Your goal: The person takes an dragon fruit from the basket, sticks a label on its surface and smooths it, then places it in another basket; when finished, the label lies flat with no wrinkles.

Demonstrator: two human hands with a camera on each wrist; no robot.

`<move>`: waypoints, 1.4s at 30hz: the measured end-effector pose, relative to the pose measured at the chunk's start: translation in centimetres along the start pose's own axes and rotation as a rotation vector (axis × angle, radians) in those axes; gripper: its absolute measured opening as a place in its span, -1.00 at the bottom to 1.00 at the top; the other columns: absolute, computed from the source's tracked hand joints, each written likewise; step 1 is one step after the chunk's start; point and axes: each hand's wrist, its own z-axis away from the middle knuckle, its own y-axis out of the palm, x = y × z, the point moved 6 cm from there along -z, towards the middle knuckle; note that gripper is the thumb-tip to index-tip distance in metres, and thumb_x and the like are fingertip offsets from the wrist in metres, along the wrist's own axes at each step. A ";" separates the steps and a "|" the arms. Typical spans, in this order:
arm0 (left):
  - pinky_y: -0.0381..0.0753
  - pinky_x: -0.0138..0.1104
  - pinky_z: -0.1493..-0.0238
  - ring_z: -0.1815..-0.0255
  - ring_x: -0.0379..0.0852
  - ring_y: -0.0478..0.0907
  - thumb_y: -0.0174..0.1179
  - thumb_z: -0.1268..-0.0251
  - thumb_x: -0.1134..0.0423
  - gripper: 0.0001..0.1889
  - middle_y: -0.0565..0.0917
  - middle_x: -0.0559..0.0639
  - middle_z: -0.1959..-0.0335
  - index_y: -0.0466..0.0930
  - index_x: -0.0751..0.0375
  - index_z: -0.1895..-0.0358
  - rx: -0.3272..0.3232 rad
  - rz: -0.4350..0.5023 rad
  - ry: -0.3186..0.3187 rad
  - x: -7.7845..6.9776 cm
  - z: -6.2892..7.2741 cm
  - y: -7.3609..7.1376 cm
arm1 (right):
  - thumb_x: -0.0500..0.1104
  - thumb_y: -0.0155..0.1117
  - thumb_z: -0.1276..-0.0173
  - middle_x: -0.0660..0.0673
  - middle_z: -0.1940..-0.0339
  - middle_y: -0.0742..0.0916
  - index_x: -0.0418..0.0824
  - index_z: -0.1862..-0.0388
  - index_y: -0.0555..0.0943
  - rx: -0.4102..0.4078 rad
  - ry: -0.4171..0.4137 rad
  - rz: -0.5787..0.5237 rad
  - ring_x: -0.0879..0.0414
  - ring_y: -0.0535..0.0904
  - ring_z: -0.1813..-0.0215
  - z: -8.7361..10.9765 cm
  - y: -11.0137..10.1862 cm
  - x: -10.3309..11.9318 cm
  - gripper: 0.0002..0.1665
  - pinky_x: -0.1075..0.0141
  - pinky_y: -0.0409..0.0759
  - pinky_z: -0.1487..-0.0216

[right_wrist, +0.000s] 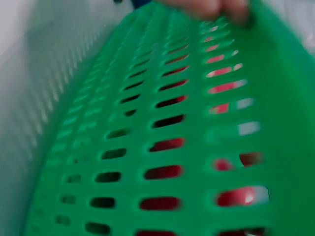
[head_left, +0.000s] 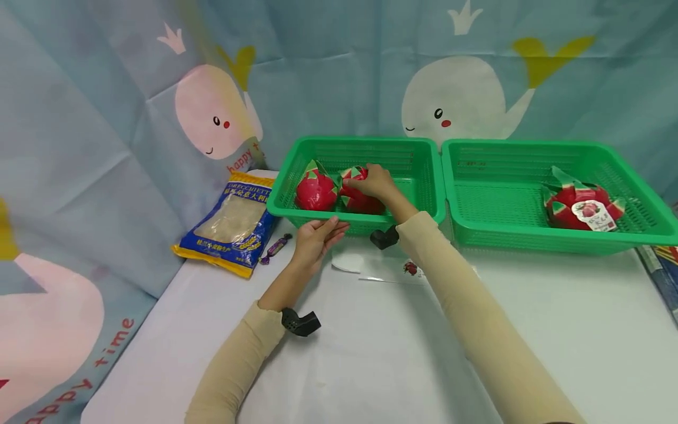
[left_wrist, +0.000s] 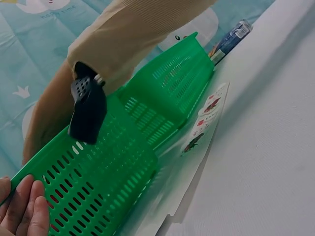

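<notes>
My left hand pinches the front rim of the left green basket, thumb and fingers at the rim in the left wrist view. Inside that basket two red dragon fruits with green-tipped scales sit side by side. Over the right-hand dragon fruit my right hand reaches in from above, fingers curled around its upper part. The left dragon fruit sits close beside it. In the right wrist view, red shows through the slots of the basket wall, and the right hand itself is hidden.
A second green basket stands on the right, holding a dragon fruit with a white label. A sticker sheet lies in front of the left basket. Left of it lie a blue-and-yellow pasta bag and a purple wrapped candy.
</notes>
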 end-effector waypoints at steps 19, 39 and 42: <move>0.63 -0.45 0.27 0.30 -0.17 0.70 0.10 -0.28 0.33 -0.89 0.73 -0.01 0.42 0.57 0.30 0.28 0.017 0.003 0.046 0.4 -0.4 0.5 | -0.03 0.39 -0.10 -0.25 -0.35 0.36 -0.17 -0.37 0.25 0.006 -0.051 -0.175 -0.09 0.39 -0.24 1.3 -3.9 -1.0 -0.12 0.12 0.51 -0.11; 0.61 -0.54 0.35 0.40 -0.24 0.68 0.11 -0.27 0.33 -0.90 0.73 -0.04 0.48 0.58 0.28 0.34 -0.009 -0.033 0.044 -0.5 -0.4 0.0 | 0.00 0.48 0.02 -0.21 -0.03 0.59 0.01 -0.29 0.39 0.128 -0.290 -0.120 -0.04 0.48 0.02 21.1 -6.4 -2.5 -0.16 0.27 0.62 0.26; 0.61 -0.54 0.30 0.37 -0.23 0.69 0.10 -0.28 0.33 -0.90 0.73 -0.03 0.46 0.55 0.32 0.29 0.008 -0.032 0.044 -0.5 -0.3 0.3 | 0.04 0.51 0.08 -0.14 0.00 0.62 0.03 -0.26 0.42 0.141 -0.313 -0.064 0.04 0.49 0.10 23.3 -3.6 -4.2 -0.14 0.35 0.58 0.31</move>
